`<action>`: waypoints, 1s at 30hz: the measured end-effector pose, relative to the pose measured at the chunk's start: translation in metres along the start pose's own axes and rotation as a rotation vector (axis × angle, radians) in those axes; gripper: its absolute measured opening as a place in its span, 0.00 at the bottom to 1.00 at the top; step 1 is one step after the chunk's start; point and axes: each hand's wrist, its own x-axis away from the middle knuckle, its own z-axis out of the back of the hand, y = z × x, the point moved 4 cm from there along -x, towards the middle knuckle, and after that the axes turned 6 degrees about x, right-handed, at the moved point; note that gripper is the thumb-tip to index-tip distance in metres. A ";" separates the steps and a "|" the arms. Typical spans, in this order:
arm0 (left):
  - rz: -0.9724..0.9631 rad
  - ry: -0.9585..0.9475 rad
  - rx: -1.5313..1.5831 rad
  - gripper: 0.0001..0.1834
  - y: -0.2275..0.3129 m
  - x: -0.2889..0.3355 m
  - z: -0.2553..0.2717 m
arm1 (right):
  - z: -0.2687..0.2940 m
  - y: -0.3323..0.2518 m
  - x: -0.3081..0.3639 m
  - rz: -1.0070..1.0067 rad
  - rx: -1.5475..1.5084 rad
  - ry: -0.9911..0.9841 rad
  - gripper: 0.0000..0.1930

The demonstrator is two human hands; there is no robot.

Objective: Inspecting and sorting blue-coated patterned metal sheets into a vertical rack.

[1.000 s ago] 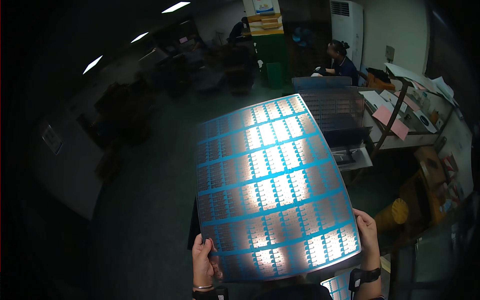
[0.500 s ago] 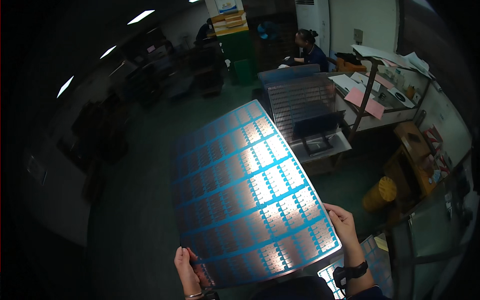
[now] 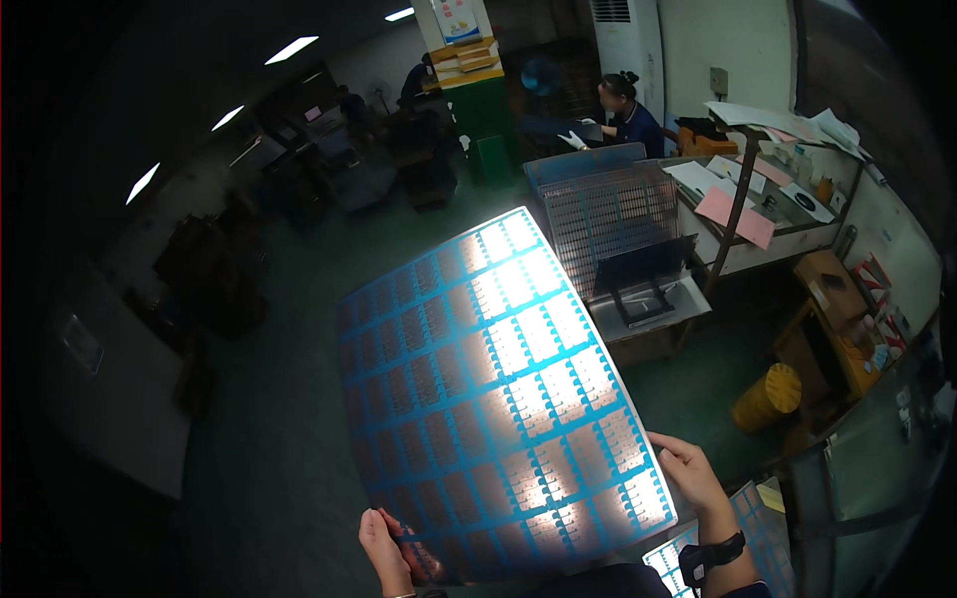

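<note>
I hold a large, thin blue sheet (image 3: 488, 389) printed with a grid of many small shiny rectangles, tilted up in front of me and catching the light. My left hand (image 3: 389, 550) grips its lower left edge, fingers over the front face. My right hand (image 3: 693, 473) grips the lower right edge; a dark watch sits on that wrist. The sheet bows slightly and hides what lies behind it.
A wire-mesh rack (image 3: 610, 214) stands on a low table (image 3: 688, 304) behind the sheet. A desk with papers (image 3: 743, 199) lies at right, a yellow cylinder (image 3: 768, 394) on the floor. A seated person (image 3: 626, 110) works far back. More blue sheets (image 3: 758, 518) lie near my right wrist.
The sheet has swung rightward in view and tipped to catch the light along its right half. Both hands keep their grip on the lower edge; the view has turned.
</note>
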 end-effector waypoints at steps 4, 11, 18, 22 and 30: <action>-0.028 -0.124 0.016 0.14 -0.020 -0.012 0.025 | 0.010 0.030 0.002 -0.400 -0.005 -0.421 0.17; -0.008 -0.344 0.004 0.16 0.017 -0.006 -0.010 | 0.000 0.029 -0.029 -0.156 -0.612 -0.127 0.21; 0.213 -0.539 0.899 0.39 0.039 -0.007 -0.017 | 0.008 0.039 -0.037 -0.023 -0.850 0.082 0.16; 0.194 -0.491 0.908 0.42 0.000 0.014 -0.054 | -0.022 0.051 -0.043 0.002 -1.004 0.134 0.13; 0.402 -0.324 0.577 0.22 -0.007 0.034 -0.079 | -0.039 0.034 -0.021 -0.037 -0.822 -0.115 0.19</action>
